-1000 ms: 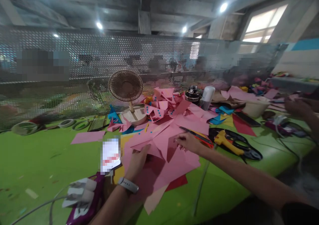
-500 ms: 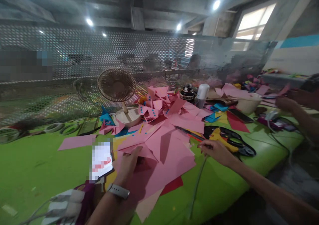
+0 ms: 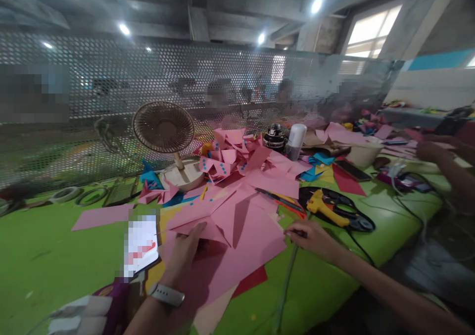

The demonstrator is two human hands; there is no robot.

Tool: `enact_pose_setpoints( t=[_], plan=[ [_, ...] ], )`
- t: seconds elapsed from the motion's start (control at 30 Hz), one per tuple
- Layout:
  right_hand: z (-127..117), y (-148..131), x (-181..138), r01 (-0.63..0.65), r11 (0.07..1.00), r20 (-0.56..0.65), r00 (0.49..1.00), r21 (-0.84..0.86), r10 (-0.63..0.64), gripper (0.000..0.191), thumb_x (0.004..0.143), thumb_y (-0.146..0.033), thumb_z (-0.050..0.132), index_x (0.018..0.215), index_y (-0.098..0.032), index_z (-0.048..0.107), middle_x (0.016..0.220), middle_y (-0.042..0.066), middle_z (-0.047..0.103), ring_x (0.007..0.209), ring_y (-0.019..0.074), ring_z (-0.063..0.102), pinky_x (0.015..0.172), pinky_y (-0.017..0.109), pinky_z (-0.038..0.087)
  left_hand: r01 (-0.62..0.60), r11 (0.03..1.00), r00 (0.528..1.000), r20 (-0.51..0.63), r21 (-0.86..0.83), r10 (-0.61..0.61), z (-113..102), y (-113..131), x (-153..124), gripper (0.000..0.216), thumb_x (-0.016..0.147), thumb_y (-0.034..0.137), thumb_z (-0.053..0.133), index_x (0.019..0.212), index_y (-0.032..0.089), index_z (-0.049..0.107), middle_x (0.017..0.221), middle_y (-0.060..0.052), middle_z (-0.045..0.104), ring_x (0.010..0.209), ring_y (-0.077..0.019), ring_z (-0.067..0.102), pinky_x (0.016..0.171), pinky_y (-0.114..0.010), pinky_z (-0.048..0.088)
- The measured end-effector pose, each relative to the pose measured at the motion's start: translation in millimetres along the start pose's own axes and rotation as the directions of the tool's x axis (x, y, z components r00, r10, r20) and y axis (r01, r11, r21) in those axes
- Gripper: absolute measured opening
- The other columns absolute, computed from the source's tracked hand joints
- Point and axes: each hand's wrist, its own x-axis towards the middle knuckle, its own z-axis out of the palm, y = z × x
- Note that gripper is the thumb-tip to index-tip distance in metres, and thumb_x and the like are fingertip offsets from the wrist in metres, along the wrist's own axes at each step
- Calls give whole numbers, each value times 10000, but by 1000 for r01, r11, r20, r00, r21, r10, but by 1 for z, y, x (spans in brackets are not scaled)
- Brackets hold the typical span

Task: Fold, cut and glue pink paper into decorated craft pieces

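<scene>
My left hand (image 3: 186, 248), wearing a watch on its wrist, grips a folded piece of pink paper (image 3: 206, 228) above flat pink sheets (image 3: 256, 241). Its thumb lies on top; the fingers beneath are partly hidden. To the right, my right hand (image 3: 311, 238) is closed in a pinch just past the sheets' right edge. Whatever sits between those fingertips is too small to name. A yellow glue gun (image 3: 324, 207) rests on a black tray (image 3: 358, 206) beyond the right hand. Dark pen-like tools (image 3: 278, 199) lie near the tray.
A fan (image 3: 163, 127) stands behind, beside a heap of folded pink paper pieces (image 3: 230, 157). A lit phone (image 3: 143, 246) and a power strip with white plugs (image 3: 83, 312) are at left. A cable (image 3: 287, 285) runs below my right hand. Another person's hand (image 3: 430, 152) shows far right.
My right hand has moved slightly toward me and left, away from the glue gun. My left hand keeps its hold on the folded pink paper. The whole view has shifted a little.
</scene>
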Motion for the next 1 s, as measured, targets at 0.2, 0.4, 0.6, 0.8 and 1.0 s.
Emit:
enact_pose_setpoints(
  t=[0.2,0.4,0.6,0.8,1.0],
  plan=[
    [0,4,-3,32,999,-23,999,-8,-32,231,837,-316,467,799,-192,657,744,27,659,689,151,583,628,244,408,4,996,997,-71,92,3,0,-4,2,287,646,442,595,747,176,629,732,-83,667,850,-304,586,789,-364,407],
    [2,-2,-9,44,999,-14,999,24,-44,224,846,-309,463,838,-198,657,761,26,657,700,145,585,638,240,413,11,997,1000,-8,83,-11,1,0,-1,300,656,452,575,740,170,631,711,-81,667,795,-298,590,726,-354,423],
    [7,-12,-7,86,995,-9,996,40,-86,238,853,-323,453,850,-202,658,760,32,654,697,147,585,627,242,415,10,1000,1000,16,14,-11,-1,7,-4,249,670,423,560,706,187,632,665,-68,661,746,-274,606,654,-316,434],
    [13,-18,-4,114,993,-9,993,43,-114,224,854,-311,455,850,-207,654,764,31,655,699,143,585,633,237,421,-2,999,1000,-6,-40,2,0,11,-6,234,660,404,581,684,178,636,688,-63,667,752,-264,601,649,-308,435],
    [16,-20,2,129,990,-14,992,51,-129,200,845,-281,470,855,-192,650,767,32,655,708,141,587,642,234,425,38,999,997,65,-39,-35,-3,11,-8,233,665,399,564,625,178,625,549,-48,619,624,-242,587,570,-290,414]
  ],
)
